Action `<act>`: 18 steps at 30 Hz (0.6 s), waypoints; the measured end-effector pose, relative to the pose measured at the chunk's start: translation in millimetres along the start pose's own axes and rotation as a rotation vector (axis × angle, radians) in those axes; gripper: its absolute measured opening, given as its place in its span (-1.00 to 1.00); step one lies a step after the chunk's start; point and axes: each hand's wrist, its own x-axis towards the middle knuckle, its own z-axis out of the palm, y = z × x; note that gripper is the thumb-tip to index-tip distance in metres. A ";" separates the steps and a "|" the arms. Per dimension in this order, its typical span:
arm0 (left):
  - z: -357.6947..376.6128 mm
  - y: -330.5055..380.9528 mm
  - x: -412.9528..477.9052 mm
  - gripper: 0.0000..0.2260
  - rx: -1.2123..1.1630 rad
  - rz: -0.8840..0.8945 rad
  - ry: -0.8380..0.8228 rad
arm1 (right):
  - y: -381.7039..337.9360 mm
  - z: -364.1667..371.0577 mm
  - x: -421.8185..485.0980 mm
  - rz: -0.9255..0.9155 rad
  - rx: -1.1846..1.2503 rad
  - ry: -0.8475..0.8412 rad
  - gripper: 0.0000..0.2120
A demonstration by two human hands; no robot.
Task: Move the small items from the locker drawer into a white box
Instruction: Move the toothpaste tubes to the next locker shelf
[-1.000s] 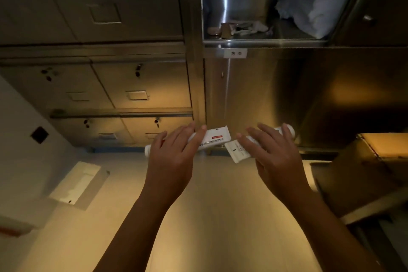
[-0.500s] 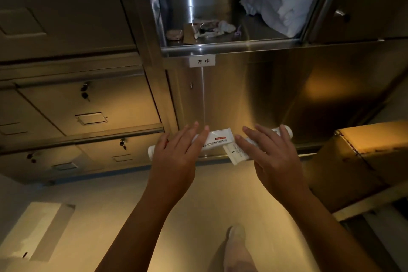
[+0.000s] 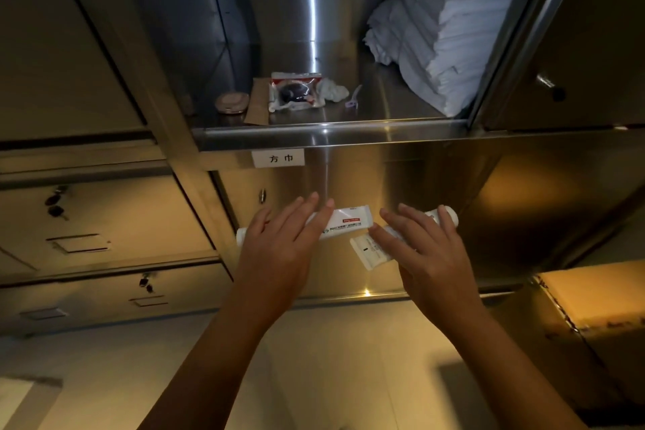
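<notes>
Head view: the left grip [image 3: 279, 248], a bare hand seen from the back, lies across a white tube, the left tube [image 3: 345, 222]. Its fingers are nearly straight over the top and the thumb is hidden beneath, so how tightly it pinches cannot be seen. The tube's capped end pokes out on the grip's outer side and the printed, crimped end on the inner side. The print is too small to read.

The right grip [image 3: 429, 255] holds the right tube [image 3: 366, 250] the same way, with its fingers spread over the tube and its thumb out of sight. The crimped end of this tube points toward the left grip, just beside the left tube's end. Whether the two tubes touch is unclear.

Above and beyond both grips is the open locker compartment. On its shelf [image 3: 331, 136], above the left grip, lie:
- a round tan case [image 3: 232, 102]
- a flat brown sleeve [image 3: 258, 101]
- a clear packet [image 3: 296, 91] with red trim and something dark inside
- a crumpled white wad [image 3: 333, 91]
- a small purple-and-white item [image 3: 354, 98], too small to identify

Higher, above the right grip, is a stack of white cloths [image 3: 453, 28], cut off by the door frame. A label [image 3: 278, 158] sits under the shelf lip.

Outward of the right grip, a cardboard box [image 3: 593, 297] runs out of frame. Far below the left grip, a pale shape [image 3: 17, 398] is cut off by the corner and cannot be made out.
</notes>
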 end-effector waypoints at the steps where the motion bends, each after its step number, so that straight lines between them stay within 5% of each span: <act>1: 5.2 -1.9 7.3 -0.52 0.002 0.007 -0.001 | 5.9 4.1 3.8 0.003 0.000 0.001 -0.47; 18: 88.4 -122.4 140.8 -0.54 0.027 -0.008 -0.017 | 82.6 120.1 134.8 0.026 -0.040 0.046 -0.54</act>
